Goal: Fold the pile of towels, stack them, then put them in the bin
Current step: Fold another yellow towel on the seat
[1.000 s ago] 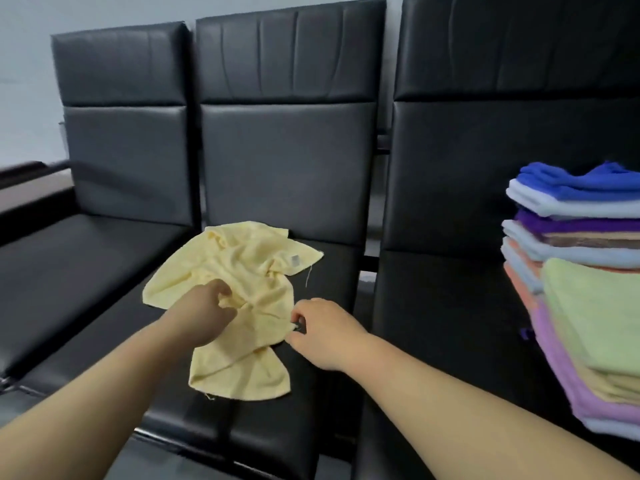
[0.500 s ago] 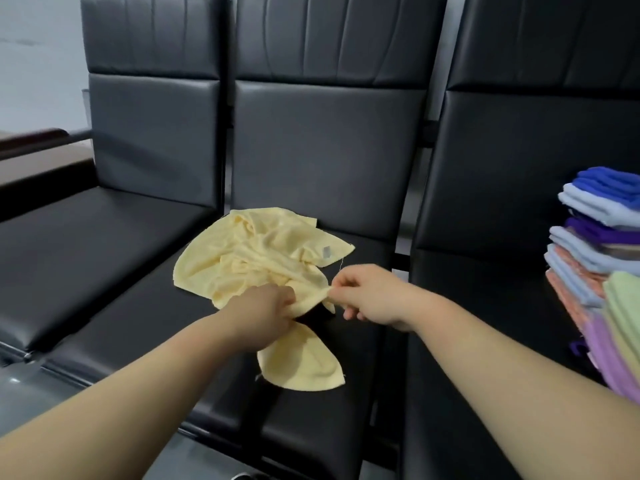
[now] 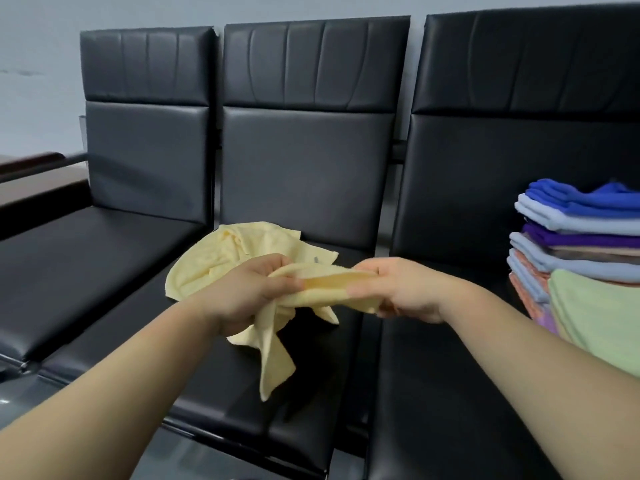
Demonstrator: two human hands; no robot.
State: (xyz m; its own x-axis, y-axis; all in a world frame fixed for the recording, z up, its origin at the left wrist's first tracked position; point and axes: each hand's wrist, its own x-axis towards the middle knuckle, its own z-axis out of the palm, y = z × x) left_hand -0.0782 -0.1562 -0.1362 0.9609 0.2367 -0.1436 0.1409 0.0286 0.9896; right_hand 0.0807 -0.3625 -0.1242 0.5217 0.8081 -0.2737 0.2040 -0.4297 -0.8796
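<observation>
A crumpled pale yellow towel [image 3: 221, 258] is lifted partly off the middle black seat [image 3: 311, 403]. My left hand [image 3: 249, 292] grips it near its middle, and my right hand [image 3: 405, 292] grips an edge pulled out to the right. A short stretch of cloth is taut between the hands, and a loose corner hangs down below the left hand. A stack of folded towels [image 3: 581, 251] in blue, purple, light blue, orange and green stands on the right seat. No bin is in view.
Three black padded chairs stand in a row against a grey wall. The left seat [image 3: 86, 265] holds nothing. A dark wooden surface [image 3: 31, 178] shows at the far left edge. Grey floor lies below the seat fronts.
Both hands have lifted the yellow towel off the seat and drawn apart, stretching an edge between them. My view has shifted, so the folded stack shows more fully again.
</observation>
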